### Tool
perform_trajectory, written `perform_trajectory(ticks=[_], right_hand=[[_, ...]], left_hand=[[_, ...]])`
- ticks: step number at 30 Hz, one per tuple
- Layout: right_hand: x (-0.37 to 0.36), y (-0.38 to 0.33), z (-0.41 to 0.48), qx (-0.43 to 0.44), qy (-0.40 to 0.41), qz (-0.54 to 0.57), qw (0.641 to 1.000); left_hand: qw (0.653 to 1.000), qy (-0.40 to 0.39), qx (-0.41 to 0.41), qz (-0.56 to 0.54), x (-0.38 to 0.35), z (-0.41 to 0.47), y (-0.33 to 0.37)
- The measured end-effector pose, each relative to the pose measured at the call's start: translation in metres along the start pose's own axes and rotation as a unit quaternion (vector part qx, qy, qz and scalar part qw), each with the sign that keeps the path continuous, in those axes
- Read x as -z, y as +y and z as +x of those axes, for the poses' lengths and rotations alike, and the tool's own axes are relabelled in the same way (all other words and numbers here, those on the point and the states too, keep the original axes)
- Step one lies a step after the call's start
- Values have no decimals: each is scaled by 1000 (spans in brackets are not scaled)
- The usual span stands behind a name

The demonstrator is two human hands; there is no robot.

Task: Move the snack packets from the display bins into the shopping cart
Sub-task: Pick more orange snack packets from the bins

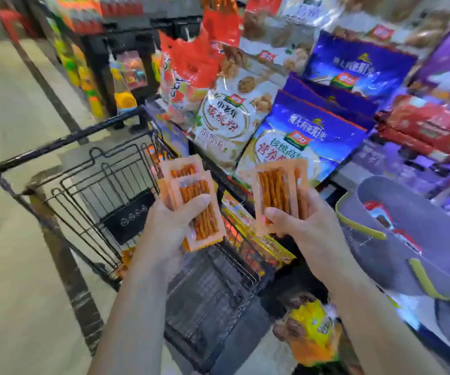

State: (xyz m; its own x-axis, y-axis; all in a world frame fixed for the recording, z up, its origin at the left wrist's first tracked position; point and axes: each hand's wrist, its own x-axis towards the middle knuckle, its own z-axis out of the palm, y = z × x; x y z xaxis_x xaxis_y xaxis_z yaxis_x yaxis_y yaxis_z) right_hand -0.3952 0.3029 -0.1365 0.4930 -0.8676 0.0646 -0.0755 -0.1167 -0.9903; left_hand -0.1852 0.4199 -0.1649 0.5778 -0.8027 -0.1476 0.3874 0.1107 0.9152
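At least 2 orange snack packets (195, 204) are clasped in the left hand (169, 228), the thumb pressed across the top one. Further packets (274, 189) are pinched in the right hand (307, 228). Both bundles are held above the black shopping cart (64, 143), near the large display bags (229, 123).

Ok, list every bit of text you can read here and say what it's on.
"核桃粉": on the white bag.
"智力": green logo on the blue bag.
Print on the packets in the left hand and right hand: nothing readable.
All other labels: too blurred to read.
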Motion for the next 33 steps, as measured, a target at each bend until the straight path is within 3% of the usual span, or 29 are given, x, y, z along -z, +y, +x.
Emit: perform_trajectory(ticks=[10,20,33], right_hand=[[160,-41,-107,40,194,32,980],[319,-38,-253,50,308,50,949],[465,-18,-370,5,504,13,864]], left_hand=[[981,-192,-12,19,-187,-47,-4],[954,-295,18,55,-355,-165,-80],[886,-450,74,84,-537,-244,-178]])
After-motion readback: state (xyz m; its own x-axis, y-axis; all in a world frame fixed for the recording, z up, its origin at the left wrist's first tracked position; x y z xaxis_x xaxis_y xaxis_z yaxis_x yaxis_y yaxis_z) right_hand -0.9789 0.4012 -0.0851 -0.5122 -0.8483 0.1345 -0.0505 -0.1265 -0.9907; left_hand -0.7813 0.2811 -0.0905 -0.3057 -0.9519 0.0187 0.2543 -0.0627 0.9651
